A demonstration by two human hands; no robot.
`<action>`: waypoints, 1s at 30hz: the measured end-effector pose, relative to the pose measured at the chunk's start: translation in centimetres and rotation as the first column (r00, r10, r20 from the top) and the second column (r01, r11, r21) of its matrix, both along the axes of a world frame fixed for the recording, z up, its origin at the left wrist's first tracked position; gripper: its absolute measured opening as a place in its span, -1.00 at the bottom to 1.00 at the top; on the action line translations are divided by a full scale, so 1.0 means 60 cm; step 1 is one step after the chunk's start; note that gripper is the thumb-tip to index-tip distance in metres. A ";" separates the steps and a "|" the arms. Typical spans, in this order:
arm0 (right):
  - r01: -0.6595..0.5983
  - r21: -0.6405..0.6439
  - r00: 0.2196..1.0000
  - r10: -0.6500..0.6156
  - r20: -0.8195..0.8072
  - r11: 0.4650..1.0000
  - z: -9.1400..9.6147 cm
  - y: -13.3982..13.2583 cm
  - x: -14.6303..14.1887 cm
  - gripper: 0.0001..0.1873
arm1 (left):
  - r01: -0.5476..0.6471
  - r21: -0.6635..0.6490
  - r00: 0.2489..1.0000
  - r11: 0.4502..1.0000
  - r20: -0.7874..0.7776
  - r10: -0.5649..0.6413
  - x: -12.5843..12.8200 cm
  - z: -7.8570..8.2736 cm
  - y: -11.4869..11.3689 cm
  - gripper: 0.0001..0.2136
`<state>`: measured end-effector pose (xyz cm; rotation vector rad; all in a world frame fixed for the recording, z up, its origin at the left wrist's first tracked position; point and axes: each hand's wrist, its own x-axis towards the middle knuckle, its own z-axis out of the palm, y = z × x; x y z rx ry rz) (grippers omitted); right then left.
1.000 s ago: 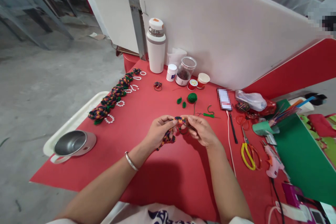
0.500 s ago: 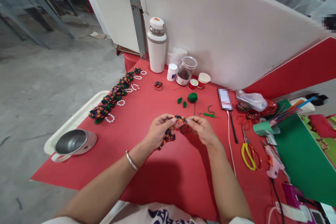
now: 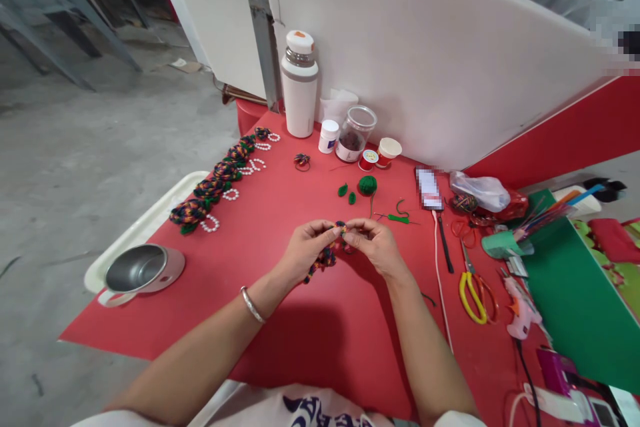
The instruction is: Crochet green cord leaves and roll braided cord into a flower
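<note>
A multicoloured crocheted strip [image 3: 327, 257] in dark, orange and red yarn is pinched between my two hands over the red tabletop [image 3: 300, 340]. My left hand [image 3: 311, 245] closes thumb and fingers on its upper end, and the rest hangs below the palm. Close beside it, my right hand [image 3: 374, 244] pinches the same end, fingertips nearly touching the left ones. Beyond the hands lie a green yarn ball [image 3: 367, 185], two small green leaf pieces [image 3: 343, 190] and a green-handled crochet hook [image 3: 399, 218].
Several crocheted flowers with bead loops [image 3: 187, 212] line the left edge by a metal mug [image 3: 145, 270]. At the back stand a white bottle [image 3: 300, 90] and a clear jar [image 3: 355, 133]. Rightward lie a phone [image 3: 429, 188], yellow-handled scissors [image 3: 471, 297] and a pink glue gun [image 3: 521, 310].
My right hand has moved left, up against the left fingertips. The stretch of strip between the hands has become shorter. A dark yarn end now shows by the right forearm.
</note>
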<state>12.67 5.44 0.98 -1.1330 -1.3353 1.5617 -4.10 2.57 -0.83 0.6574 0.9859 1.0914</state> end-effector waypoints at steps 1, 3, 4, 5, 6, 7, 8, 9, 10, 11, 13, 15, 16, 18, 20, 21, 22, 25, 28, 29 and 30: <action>0.004 0.015 1.000 -0.004 0.005 1.000 -0.001 0.000 0.000 -0.68 | -0.001 0.006 1.000 1.000 -0.002 0.001 0.000 0.001 0.000 -0.60; 0.003 0.035 1.000 -0.004 0.018 0.999 -0.001 0.000 -0.001 -0.68 | -0.006 0.014 1.000 1.000 -0.009 0.006 0.002 0.004 -0.001 -0.60; 0.001 0.038 1.000 -0.002 0.025 0.999 -0.001 -0.001 -0.002 -0.69 | -0.006 0.017 1.000 1.000 -0.014 0.006 0.002 0.006 -0.001 -0.60; 0.000 0.038 1.000 -0.001 0.031 0.999 0.000 -0.001 -0.002 -0.70 | -0.003 0.020 1.000 1.000 -0.019 0.003 0.002 0.008 -0.002 -0.61; -0.001 0.037 0.999 0.000 0.037 0.999 0.001 -0.002 -0.002 -0.71 | 0.001 0.024 1.000 1.000 -0.027 -0.001 0.002 0.011 -0.003 -0.62; -0.002 0.035 0.999 0.001 0.041 0.999 0.003 -0.002 -0.002 -0.72 | 0.007 0.031 0.999 1.000 -0.036 -0.006 0.002 0.014 -0.004 -0.64; -0.002 0.034 0.999 0.001 0.045 0.999 0.004 -0.002 -0.002 -0.72 | 0.012 0.039 0.999 0.999 -0.043 -0.011 0.002 0.017 -0.005 -0.65; -0.002 0.034 0.999 0.000 0.050 0.999 0.005 -0.002 -0.002 -0.73 | 0.022 0.047 0.999 0.999 -0.049 -0.020 0.002 0.021 -0.006 -0.67; -0.001 0.037 0.998 -0.001 0.056 0.999 0.005 -0.002 -0.001 -0.73 | 0.035 0.055 0.998 0.998 -0.054 -0.032 0.001 0.025 -0.007 -0.67; 0.000 0.042 0.998 -0.003 0.064 0.999 0.006 -0.002 -0.001 -0.74 | 0.051 0.063 0.997 0.997 -0.060 -0.047 0.001 0.029 -0.008 -0.68; 0.008 0.059 0.996 -0.013 0.083 0.998 0.006 -0.002 0.000 -0.74 | 0.083 0.073 0.994 0.994 -0.074 -0.078 0.000 0.035 -0.009 -0.67; 0.021 0.084 0.994 -0.030 0.104 0.996 0.007 -0.002 0.001 -0.74 | 0.103 0.078 0.992 0.992 -0.087 -0.096 -0.001 0.039 -0.009 -0.66; 0.028 0.101 0.992 -0.040 0.117 0.995 0.007 -0.002 0.001 -0.74 | 0.106 0.079 0.991 0.991 -0.086 -0.099 -0.001 0.038 -0.009 -0.65; 0.040 0.144 0.987 -0.061 0.149 0.989 0.009 -0.003 0.001 -0.76 | 0.109 0.079 0.992 0.991 -0.068 -0.104 -0.001 0.034 -0.008 -0.65; 0.039 0.189 0.981 -0.074 0.181 0.981 0.011 -0.004 0.000 -0.79 | 0.114 0.078 0.993 0.990 -0.042 -0.111 -0.002 0.026 -0.007 -0.65; 0.035 0.214 0.977 -0.078 0.197 0.976 0.013 -0.005 -0.001 -0.81 | 0.116 0.077 0.993 0.990 -0.029 -0.114 -0.002 0.021 -0.007 -0.65; 0.031 0.243 0.973 -0.085 0.214 0.970 0.014 -0.006 -0.003 -0.83 | 0.115 0.077 0.993 0.990 -0.017 -0.114 -0.002 0.017 -0.006 -0.65; 0.037 0.375 0.948 -0.151 0.280 0.926 0.017 -0.009 -0.008 -0.91 | 0.102 0.074 0.995 0.992 0.009 -0.103 -0.002 0.010 -0.004 -0.66; 0.034 0.552 0.901 -0.264 0.344 0.833 0.019 -0.014 -0.014 -0.97 | 0.075 0.050 0.996 0.996 0.042 -0.077 -0.001 0.008 -0.002 -0.65; 0.019 0.610 0.887 -0.295 0.354 0.792 0.018 -0.016 -0.015 -0.96 | 0.063 0.040 0.996 0.997 0.056 -0.065 0.000 0.008 -0.002 -0.65; -0.001 0.665 0.878 -0.318 0.358 0.747 0.017 -0.017 -0.016 -0.94 | 0.049 0.035 0.996 0.998 0.069 -0.051 0.000 0.008 -0.002 -0.65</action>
